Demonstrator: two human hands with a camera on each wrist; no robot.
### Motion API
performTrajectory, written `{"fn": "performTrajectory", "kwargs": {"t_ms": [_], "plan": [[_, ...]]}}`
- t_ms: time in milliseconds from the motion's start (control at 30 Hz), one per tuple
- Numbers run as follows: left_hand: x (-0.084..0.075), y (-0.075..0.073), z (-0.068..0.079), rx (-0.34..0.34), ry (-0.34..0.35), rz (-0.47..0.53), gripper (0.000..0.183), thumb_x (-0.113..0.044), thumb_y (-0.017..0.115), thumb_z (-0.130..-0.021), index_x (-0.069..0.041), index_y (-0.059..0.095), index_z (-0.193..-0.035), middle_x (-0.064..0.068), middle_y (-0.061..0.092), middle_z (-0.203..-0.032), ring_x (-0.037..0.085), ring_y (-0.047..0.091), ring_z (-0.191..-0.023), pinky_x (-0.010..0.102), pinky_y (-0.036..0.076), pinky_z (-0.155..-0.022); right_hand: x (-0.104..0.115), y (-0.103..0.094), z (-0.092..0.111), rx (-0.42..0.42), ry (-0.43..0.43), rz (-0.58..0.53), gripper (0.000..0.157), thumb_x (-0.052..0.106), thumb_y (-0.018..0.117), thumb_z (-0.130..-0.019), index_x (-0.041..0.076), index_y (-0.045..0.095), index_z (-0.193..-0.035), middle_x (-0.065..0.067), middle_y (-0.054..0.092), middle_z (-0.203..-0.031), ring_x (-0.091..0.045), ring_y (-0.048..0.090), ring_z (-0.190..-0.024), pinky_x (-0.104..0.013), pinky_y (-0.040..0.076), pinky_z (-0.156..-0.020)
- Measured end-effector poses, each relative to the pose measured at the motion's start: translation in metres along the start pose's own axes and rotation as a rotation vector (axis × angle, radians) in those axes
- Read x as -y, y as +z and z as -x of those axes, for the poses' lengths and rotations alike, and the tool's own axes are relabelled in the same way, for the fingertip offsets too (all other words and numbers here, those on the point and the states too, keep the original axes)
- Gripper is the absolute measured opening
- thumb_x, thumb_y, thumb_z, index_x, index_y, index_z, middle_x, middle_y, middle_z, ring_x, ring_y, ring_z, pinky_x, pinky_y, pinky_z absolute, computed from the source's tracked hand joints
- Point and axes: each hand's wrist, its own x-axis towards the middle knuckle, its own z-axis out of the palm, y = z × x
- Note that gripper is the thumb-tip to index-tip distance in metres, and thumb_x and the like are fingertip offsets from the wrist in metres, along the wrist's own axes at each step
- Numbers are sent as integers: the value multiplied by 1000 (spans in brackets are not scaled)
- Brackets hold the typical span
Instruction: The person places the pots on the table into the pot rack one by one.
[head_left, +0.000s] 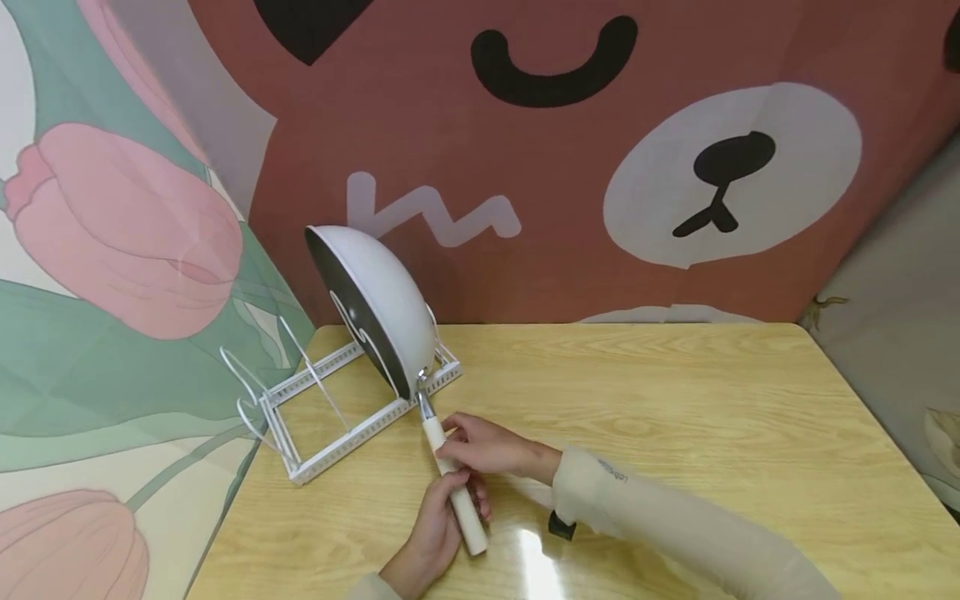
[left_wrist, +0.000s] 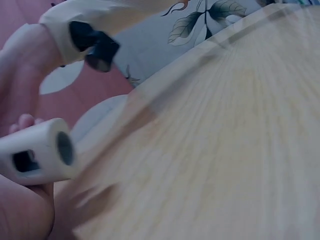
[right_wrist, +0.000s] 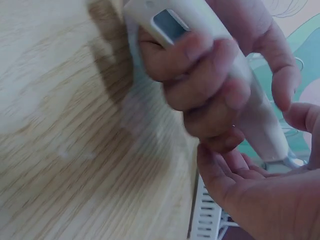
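A wok [head_left: 397, 292], white outside and dark inside, stands tilted on its side in a white wire rack [head_left: 330, 462]. Its long cream handle [head_left: 468, 521] slopes down toward me. My left hand [head_left: 438, 521] grips the handle's lower part, fingers wrapped round it in the right wrist view. Higher up, my right hand [head_left: 491, 447] holds the handle loosely between thumb and fingers. In the left wrist view the handle's end [left_wrist: 42, 150] shows a slot and a dark round opening. How firmly the right fingers press is hard to tell.
The rack's wire dividers [head_left: 251, 392] rise at its left end. Under everything lies a wood-grain table [head_left: 675, 400]. A bear-patterned cloth [head_left: 562, 167] hangs behind, and a flower-patterned one [head_left: 127, 233] hangs at left. On the right wrist is a black device [head_left: 561, 525].
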Motion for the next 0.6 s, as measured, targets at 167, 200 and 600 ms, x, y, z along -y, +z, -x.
{"fn": "performTrajectory", "kwargs": {"t_ms": [167,200,600], "plan": [[-12,-3,2,-66,115,-116,26,-10,45,-92,1,41,-115,12,58,-96,28,60,-85,42,50,-80,-4,-8,12,26,-18,36,47,31,59,-87,7,49,-126,-2,61,-111,-15,57,-103,-31,47,-86],[-14,-3,3,-82,122,-140,31,-10,46,-92,1,37,-120,13,57,-100,31,60,-89,46,49,-83,-5,-10,15,27,-20,47,47,33,59,-88,8,49,-127,-2,60,-113,-15,56,-106,-31,46,-88],[-30,-1,18,-347,218,-524,61,-3,56,-89,-4,23,-141,19,37,-137,32,47,-117,26,44,-92,-18,-39,51,-4,-83,185,53,43,53,-92,16,42,-136,-2,51,-130,-23,49,-118,-35,42,-96]]}}
